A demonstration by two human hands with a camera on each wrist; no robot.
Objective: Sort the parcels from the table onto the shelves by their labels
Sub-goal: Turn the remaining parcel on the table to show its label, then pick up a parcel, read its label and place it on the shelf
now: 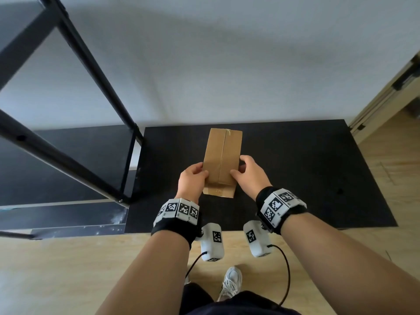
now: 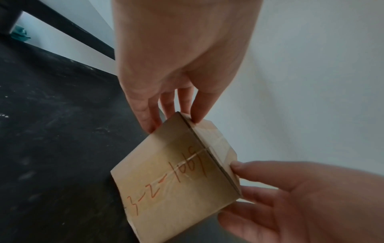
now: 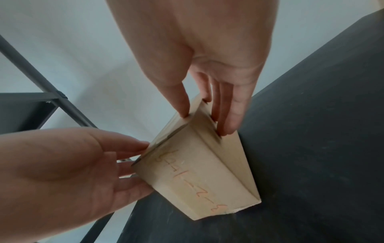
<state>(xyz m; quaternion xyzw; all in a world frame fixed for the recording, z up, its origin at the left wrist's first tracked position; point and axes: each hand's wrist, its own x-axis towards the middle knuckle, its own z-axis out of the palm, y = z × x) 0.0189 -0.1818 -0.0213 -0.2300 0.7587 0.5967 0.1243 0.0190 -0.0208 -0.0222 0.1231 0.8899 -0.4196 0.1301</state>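
Partly legible orange label (image 2: 166,179), both hands (image 1: 192,178) gripping parcel (image 1: 221,160)

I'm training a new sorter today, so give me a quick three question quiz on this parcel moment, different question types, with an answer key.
1. True or false: only the left hand grips the cardboard parcel.
2. Multiple choice: the black shelf frame stands on which side of the black table? A) the person's left B) the person's right C) behind the person
3. Fill in: the handwriting on the parcel's near end face is in ___ ink.

Key
1. False; the right hand grips it too.
2. A
3. Orange, seen in the left wrist view; the digits are hard to read surely.
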